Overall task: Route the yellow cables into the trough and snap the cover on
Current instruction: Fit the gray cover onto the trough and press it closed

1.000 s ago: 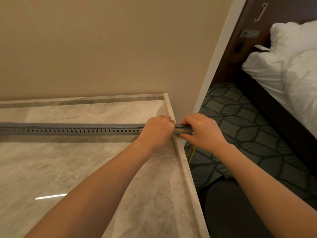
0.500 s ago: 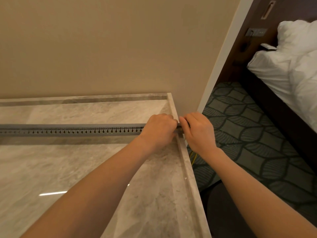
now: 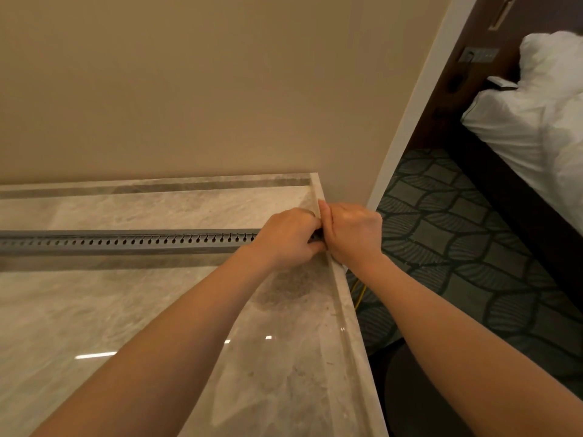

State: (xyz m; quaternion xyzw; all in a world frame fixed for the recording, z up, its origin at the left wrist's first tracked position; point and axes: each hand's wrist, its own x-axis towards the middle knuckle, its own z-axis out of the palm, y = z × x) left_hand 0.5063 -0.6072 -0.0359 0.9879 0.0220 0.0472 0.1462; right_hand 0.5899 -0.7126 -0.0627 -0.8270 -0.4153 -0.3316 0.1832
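Observation:
A long grey slotted trough [image 3: 126,241] lies across the marble counter [image 3: 157,310], running from the left edge to the counter's right end. My left hand [image 3: 287,236] grips the trough's right end with curled fingers. My right hand [image 3: 351,230] sits tight against it at the counter's corner, fingers curled over the very end of the trough, which is hidden. A short stretch of yellow cable [image 3: 359,293] hangs below the counter edge under my right wrist. No cable shows inside the trough from here.
A beige wall stands behind the counter. The counter's right edge [image 3: 350,310] drops to patterned dark carpet [image 3: 457,247]. A bed with white linen [image 3: 536,121] stands at the far right. Dark clothing on my leg shows below the counter edge.
My right hand has slid left along the trough's end until it meets my left hand. The exposed trough end with the yellow cable is now covered.

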